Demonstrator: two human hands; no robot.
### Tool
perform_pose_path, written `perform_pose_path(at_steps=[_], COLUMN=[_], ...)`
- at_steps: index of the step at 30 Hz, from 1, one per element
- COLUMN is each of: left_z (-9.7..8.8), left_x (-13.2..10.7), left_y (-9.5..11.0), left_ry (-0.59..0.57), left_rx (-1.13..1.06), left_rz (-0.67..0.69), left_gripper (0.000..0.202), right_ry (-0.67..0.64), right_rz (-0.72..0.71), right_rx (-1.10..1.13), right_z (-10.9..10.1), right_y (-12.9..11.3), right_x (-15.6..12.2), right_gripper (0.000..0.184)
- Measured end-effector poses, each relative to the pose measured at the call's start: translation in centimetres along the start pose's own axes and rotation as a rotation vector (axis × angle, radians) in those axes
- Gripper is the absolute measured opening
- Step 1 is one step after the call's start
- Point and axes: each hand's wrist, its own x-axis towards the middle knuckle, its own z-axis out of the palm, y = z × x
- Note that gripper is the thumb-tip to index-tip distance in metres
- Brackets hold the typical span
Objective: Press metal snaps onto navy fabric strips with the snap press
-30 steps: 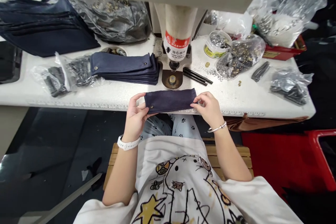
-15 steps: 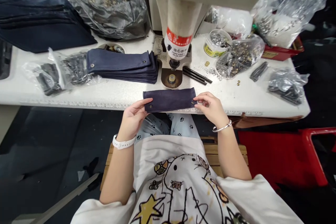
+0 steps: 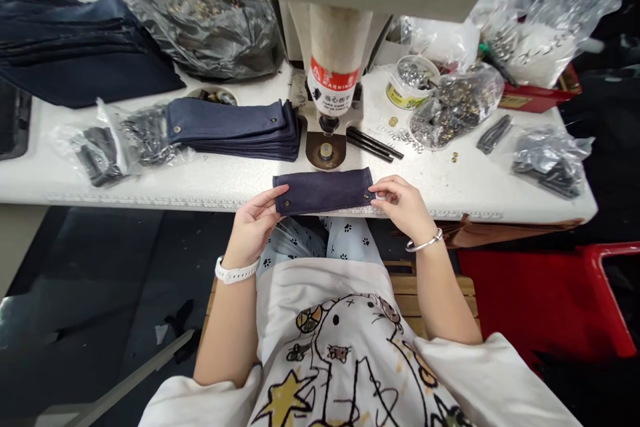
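A dark navy fabric strip (image 3: 325,192) with a metal snap near each lower corner is stretched between my hands at the table's front edge. My left hand (image 3: 255,223) grips its left end, fingers on top. The right end is pinched between thumb and fingers of my right hand (image 3: 403,203), beside the snap there. Just beyond the strip is the press's round die (image 3: 326,151) on its dark plate, beneath the press head (image 3: 334,80) with a red warning label. To the left lies a stack of similar navy strips (image 3: 227,120), the top one showing a snap at each end.
Plastic bags of dark parts (image 3: 110,147) lie left of the stack. Right of the die are black rods (image 3: 374,145), loose metal rings (image 3: 406,140), a tub of metal parts (image 3: 413,83) and a bag of snap pieces (image 3: 453,110). Navy fabric (image 3: 85,67) is piled at back left.
Both hands keep the same hold on the navy strip, which stays almost in place. The camera view has shifted slightly.
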Motion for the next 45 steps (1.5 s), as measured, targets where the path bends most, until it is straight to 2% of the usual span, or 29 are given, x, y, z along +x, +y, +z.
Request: perform_pose_path(at_steps=[8, 21, 33, 40, 45], left_z=[-0.5, -0.3, -0.2, 0.4, 0.5], left_x=[0.0, 0.1, 0.0, 0.6, 0.7], left_y=[-0.1, 0.3, 0.8, 0.9, 0.8], left_ry=[-0.038, -0.019, -0.062, 0.044, 0.031], left_rx=[-0.001, -0.007, 0.016, 0.066, 0.06], left_rz=[0.008, -0.017, -0.006, -0.029, -0.024], left_gripper=[0.049, 0.05, 0.042, 0.043, 0.043], right_ry=[0.0, 0.003, -0.009, -0.008, 0.008], right_rz=[-0.001, 0.0, 0.036, 0.037, -0.007], right_rx=[0.012, 0.001, -0.002, -0.016, -0.031], right_z=[0.1, 0.0, 0.0, 0.0, 0.0], right_y=[0.2, 0.1, -0.3, -0.5, -0.1], right_x=[0.0, 0.0, 0.0, 0.1, -0.1], right_gripper=[0.017, 0.013, 0.015, 0.014, 0.014])
